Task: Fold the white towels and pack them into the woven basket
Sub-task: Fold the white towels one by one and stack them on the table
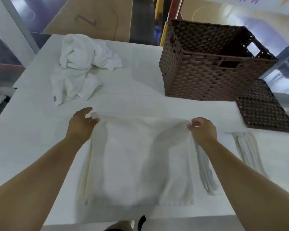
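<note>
My left hand [81,124] and right hand [201,129] each pinch a far corner of the flat white terry towel [137,160] on the white table [23,139]. Uneven pull would skew the fold; the brown woven basket [207,67] sits far right.

1. Flat white towel [137,157] on the white table [32,130]: surface motion-blurred; layer count cannot be told.
2. Left hand [81,125]: fingertips blurred at the towel's far left corner; grip unclear.
3. Both forearms: cut off by the lower edge.
4. Dark brown woven basket [205,77]: interior floor hidden behind its near wall.
5. Flat dark brown woven panel [264,110]: far part hidden behind the basket.
6. Crumpled white towel heap [80,67]: number of pieces indistinct.
</note>
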`<state>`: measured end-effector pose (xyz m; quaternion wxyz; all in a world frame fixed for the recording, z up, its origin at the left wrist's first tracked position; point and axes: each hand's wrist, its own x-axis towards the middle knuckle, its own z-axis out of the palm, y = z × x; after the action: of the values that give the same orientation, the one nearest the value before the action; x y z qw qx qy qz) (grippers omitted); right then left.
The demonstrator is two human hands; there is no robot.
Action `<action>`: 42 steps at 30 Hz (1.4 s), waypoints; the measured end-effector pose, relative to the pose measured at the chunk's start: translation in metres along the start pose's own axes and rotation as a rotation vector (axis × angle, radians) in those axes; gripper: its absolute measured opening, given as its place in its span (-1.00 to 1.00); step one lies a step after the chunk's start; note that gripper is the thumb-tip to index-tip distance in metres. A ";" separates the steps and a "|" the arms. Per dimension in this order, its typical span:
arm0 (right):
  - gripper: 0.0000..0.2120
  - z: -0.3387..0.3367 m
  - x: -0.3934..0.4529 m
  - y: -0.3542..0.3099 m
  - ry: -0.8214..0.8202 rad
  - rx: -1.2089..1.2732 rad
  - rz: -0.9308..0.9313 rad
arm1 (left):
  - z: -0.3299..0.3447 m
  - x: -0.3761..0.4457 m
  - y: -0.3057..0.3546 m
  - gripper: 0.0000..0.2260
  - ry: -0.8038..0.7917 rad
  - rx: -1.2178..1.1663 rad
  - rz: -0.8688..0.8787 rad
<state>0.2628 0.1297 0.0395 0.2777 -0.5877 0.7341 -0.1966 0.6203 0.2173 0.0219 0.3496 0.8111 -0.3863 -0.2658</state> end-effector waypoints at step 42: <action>-0.47 0.077 -0.063 0.071 -0.533 -0.617 -0.334 | 0.066 -0.081 -0.076 -0.62 -0.361 0.668 0.243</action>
<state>0.2683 0.2103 -0.0522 0.2330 -0.7839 0.5561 0.1480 0.5624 0.2948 -0.0643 0.0220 0.7688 -0.5997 -0.2208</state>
